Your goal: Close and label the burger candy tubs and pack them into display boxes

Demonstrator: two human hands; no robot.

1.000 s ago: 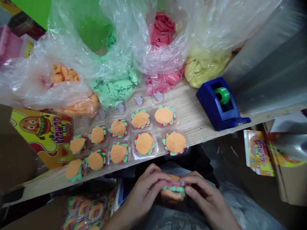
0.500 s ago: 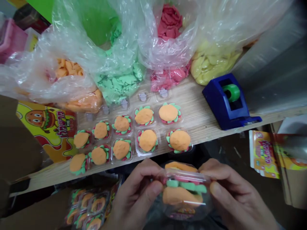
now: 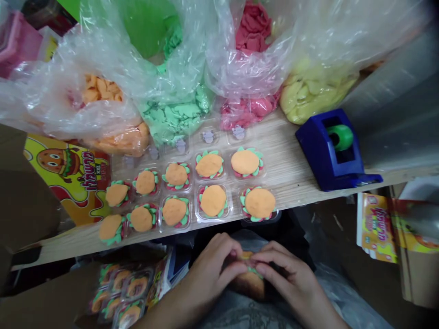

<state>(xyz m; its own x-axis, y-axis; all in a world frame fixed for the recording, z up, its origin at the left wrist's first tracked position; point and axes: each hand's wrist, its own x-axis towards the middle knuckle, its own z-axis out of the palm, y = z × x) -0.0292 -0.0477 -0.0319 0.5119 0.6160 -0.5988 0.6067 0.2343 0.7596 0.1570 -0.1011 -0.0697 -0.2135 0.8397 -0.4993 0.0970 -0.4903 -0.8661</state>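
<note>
Below the table edge, both hands hold a clear plastic clamshell box [image 3: 252, 282] with a toy burger of orange, green and pink soft pieces inside. My left hand [image 3: 219, 262] pinches the box's left side near the rim, thumb and fingers closed. On the opposite side, my right hand [image 3: 284, 272] grips the rim between thumb and fingers. The fingers and shadow hide much of the box, so I cannot tell if its lid is fully closed. Closest on the table is another burger [image 3: 259, 203] in an open clear box.
Two rows of burgers in open boxes, such as this one [image 3: 212, 201], line the wooden table [image 3: 288, 178]. Behind them are bags of orange [image 3: 103, 89], green [image 3: 174, 116], pink [image 3: 252, 109] and yellow [image 3: 308, 96] material. A blue tape dispenser [image 3: 318, 151] stands right; packed boxes [image 3: 137, 285] lie lower left.
Both hands have moved down and away from the camera with the box, closer together over the lap. The view has shifted slightly. The burgers on the table stay in place.
</note>
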